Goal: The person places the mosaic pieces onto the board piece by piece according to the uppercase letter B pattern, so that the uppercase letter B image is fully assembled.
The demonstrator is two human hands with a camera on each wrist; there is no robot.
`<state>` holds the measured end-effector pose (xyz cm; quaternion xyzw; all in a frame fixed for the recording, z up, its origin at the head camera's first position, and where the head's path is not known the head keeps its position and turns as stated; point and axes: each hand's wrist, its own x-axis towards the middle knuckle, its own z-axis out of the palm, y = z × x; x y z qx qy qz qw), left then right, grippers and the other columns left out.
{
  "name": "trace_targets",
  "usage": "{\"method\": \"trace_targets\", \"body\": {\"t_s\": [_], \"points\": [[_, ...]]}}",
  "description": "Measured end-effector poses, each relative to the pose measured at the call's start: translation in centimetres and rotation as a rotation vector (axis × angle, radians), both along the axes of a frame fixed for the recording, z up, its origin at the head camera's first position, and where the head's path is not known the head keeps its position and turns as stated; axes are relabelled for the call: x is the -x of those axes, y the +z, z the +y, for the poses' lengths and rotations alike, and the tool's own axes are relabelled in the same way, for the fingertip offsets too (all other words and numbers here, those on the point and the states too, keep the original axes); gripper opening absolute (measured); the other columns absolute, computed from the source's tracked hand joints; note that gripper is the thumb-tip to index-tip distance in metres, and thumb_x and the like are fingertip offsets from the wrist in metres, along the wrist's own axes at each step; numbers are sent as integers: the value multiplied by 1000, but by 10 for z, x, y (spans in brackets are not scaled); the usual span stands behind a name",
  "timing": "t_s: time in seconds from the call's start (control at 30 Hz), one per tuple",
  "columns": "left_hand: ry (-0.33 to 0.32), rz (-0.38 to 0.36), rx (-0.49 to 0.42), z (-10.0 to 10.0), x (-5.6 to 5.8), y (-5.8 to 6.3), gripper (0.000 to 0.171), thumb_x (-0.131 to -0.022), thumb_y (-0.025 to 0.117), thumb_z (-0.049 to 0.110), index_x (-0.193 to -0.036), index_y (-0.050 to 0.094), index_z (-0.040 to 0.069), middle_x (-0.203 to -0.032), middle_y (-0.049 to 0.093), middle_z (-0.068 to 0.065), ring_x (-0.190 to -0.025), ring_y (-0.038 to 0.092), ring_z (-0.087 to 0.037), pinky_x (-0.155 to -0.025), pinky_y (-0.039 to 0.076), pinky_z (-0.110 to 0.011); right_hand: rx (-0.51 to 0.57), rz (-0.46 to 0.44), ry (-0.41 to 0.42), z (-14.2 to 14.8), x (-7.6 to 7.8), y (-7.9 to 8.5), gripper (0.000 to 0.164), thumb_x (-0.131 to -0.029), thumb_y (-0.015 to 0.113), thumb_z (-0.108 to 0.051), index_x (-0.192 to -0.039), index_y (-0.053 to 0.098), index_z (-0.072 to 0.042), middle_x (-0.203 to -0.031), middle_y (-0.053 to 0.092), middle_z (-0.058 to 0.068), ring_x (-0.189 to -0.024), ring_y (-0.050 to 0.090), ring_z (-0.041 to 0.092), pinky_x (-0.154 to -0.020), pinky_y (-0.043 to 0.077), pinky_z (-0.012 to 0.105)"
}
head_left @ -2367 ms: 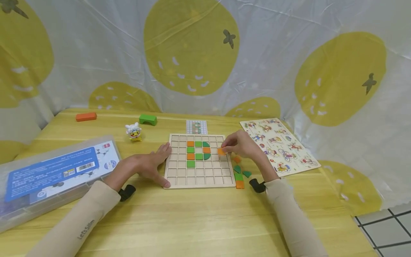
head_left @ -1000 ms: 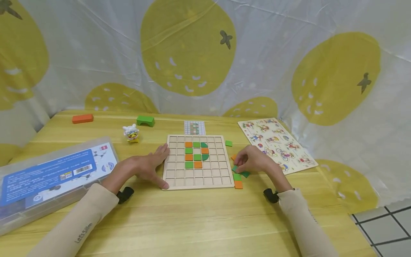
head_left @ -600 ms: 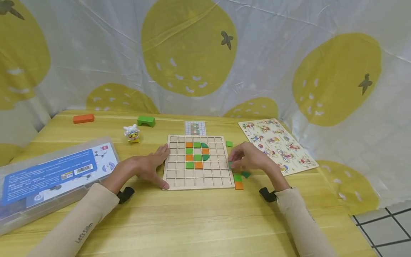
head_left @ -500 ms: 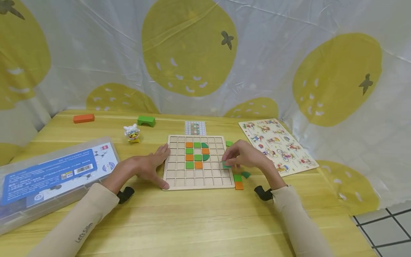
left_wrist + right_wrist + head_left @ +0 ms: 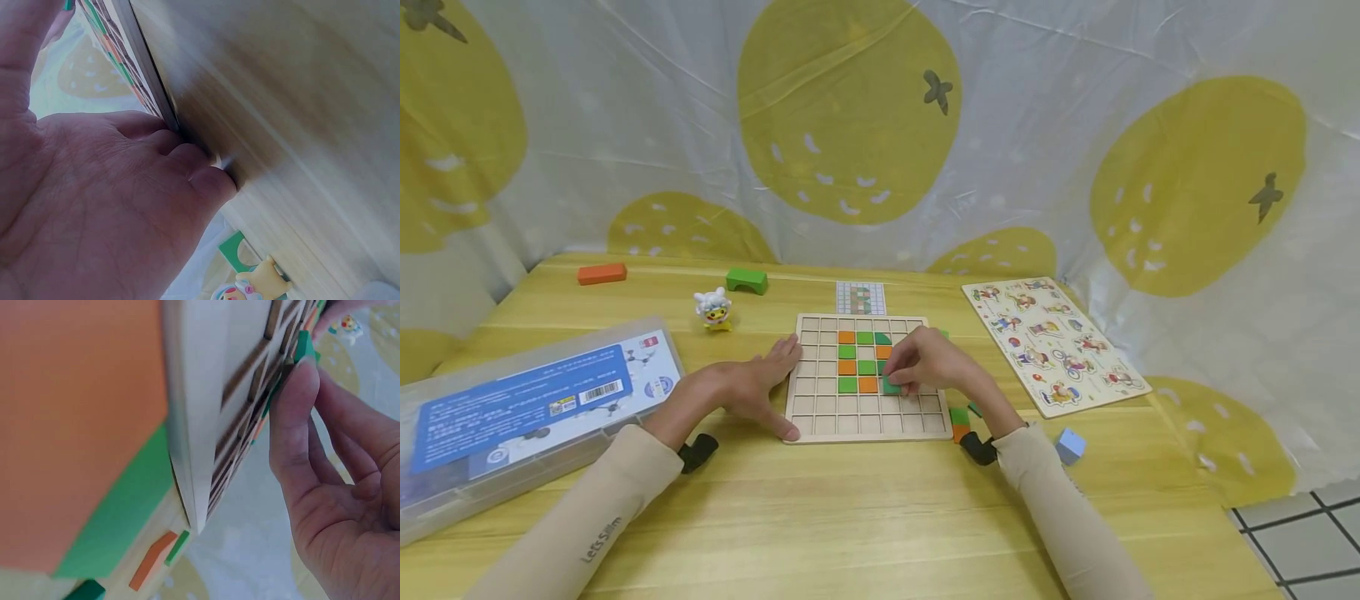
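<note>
My right hand point(image 5: 921, 360) is over the wooden grid board point(image 5: 820, 427), pinching a dark green tile point(image 5: 891, 387) between thumb and fingers. That tile lies at the right end of the lowest filled row, beside an orange square tile point(image 5: 868, 385). The right wrist view shows the same green tile point(image 5: 304, 347) at the thumb tip. Green and orange tiles fill several cells above, some partly behind my fingers. My left hand point(image 5: 756, 387) rests along the board's left edge, fingers and thumb spread; in the left wrist view this hand point(image 5: 106, 200) touches the board's side.
Loose green tiles point(image 5: 958, 415) and an orange one lie right of the board, partly behind my wrist. A pattern card point(image 5: 861, 297) lies behind it. A picture puzzle point(image 5: 1052, 346), blue block point(image 5: 1070, 446), plastic case point(image 5: 550, 400), toy figure point(image 5: 712, 309) and green arch block point(image 5: 747, 281) stand around.
An orange tile went into the lowest filled row. My right hand then picked up a dark green tile from the right and carried it left over the board. My left hand stays put.
</note>
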<state>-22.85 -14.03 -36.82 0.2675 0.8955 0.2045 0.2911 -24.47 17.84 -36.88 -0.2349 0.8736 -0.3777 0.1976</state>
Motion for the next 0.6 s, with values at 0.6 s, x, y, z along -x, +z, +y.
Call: {"method": "trace_targets", "body": {"t_s": [0.6], "points": [[-1, 1, -5, 0, 0, 0, 136, -85, 91, 51, -169, 2, -8, -177, -14, -27, -164, -8, -48, -130, 8, -68, -23, 88, 30, -1, -4, -4, 12, -100, 74, 3, -106, 83, 3, -89, 81, 11, -66, 72, 24, -67, 62, 30]]}}
